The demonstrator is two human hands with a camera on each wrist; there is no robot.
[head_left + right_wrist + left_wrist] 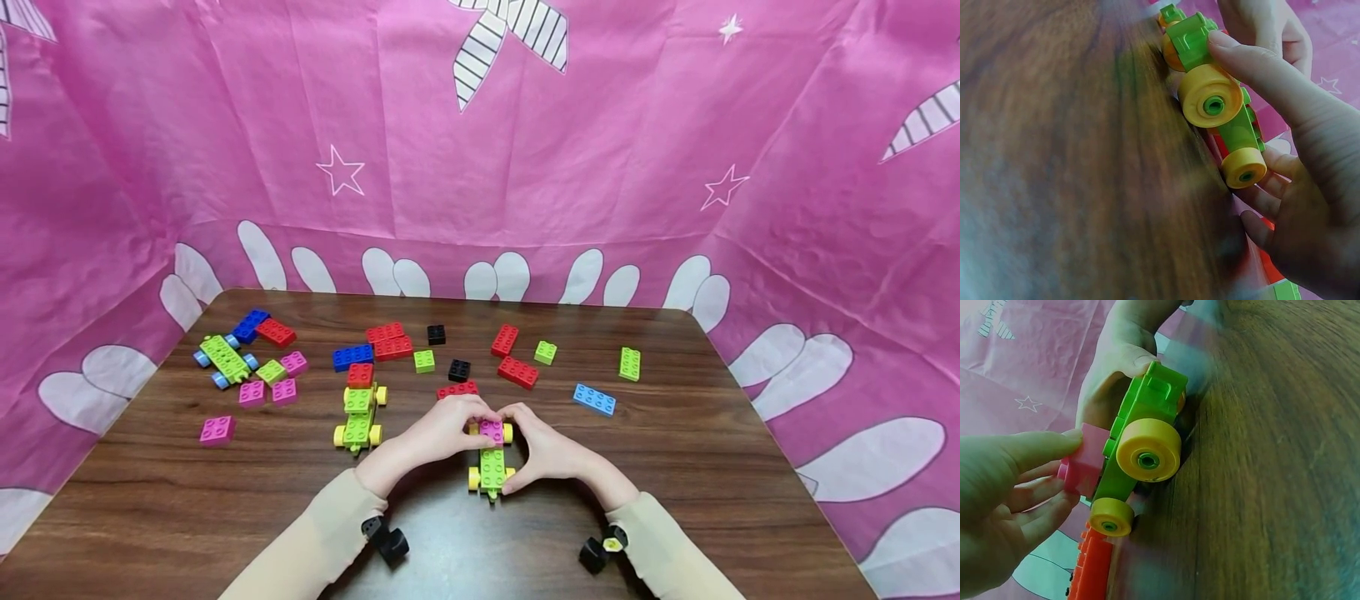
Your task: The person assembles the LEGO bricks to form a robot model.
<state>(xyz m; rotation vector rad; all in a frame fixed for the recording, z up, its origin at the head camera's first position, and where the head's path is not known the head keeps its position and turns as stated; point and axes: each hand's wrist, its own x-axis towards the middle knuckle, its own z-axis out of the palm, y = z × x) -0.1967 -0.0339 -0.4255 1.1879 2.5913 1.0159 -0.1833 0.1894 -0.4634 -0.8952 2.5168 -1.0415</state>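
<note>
A pink toy brick (491, 431) is pinched between the thumb and fingers of my left hand (450, 427). It sits at the far end of a lime green toy car base (492, 468) with yellow wheels, against its studs in the left wrist view; whether it is pressed fully down I cannot tell. My right hand (551, 450) grips the car base from the right, thumb on its near end and fingers round toward the far end. The base's wheels (1211, 95) stand on the table. A second green car (358, 429) with yellow wheels and a red brick (360, 375) at its far end stands to the left.
A green car base with blue wheels (225, 358) lies at the far left beside several pink bricks (217, 430). Red, blue, black and green bricks lie across the table's back, with a light blue brick (595, 399) right of my hands. Pink cloth (450, 192) surrounds the table (720, 500).
</note>
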